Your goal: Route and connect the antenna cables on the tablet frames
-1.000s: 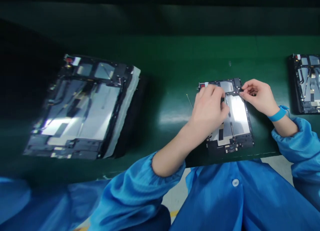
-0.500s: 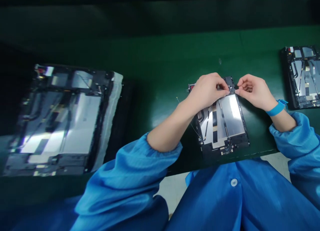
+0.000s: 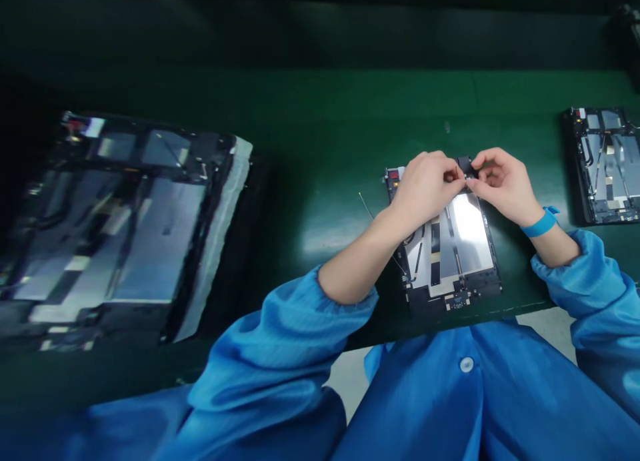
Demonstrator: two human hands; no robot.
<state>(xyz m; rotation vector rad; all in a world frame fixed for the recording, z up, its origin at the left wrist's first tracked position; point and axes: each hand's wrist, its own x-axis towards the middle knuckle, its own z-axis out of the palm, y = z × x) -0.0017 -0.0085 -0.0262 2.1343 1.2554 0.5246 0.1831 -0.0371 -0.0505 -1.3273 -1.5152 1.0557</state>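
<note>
An opened flat electronic device (image 3: 473,234) lies face up on the green tabletop (image 3: 315,174), close to its front edge and directly before the person, turned slightly askew. The left hand (image 3: 425,184) reaches across its upper part, hiding much of that end, with thumb and forefinger bent into a narrow pinch near the upper right corner. The right hand (image 3: 505,184) comes in from the other side, its thumb and forefinger close together at the same corner, just beside the left fingertips. Whether either set of fingers holds some small part cannot be told.

A thin wire (image 3: 366,206) sticks out past the device's left side and passes behind the left forearm. A blue wristband (image 3: 540,222) circles the right wrist, above a gathered blue sleeve (image 3: 570,254).

Well apart on the left, somewhat blurred, sits a thick pile of similar units (image 3: 155,234) with a pale layer (image 3: 220,241) along its right side. Another dark-sided pile (image 3: 607,168) stands at the far right, partly cut off by the picture's edge.
</note>
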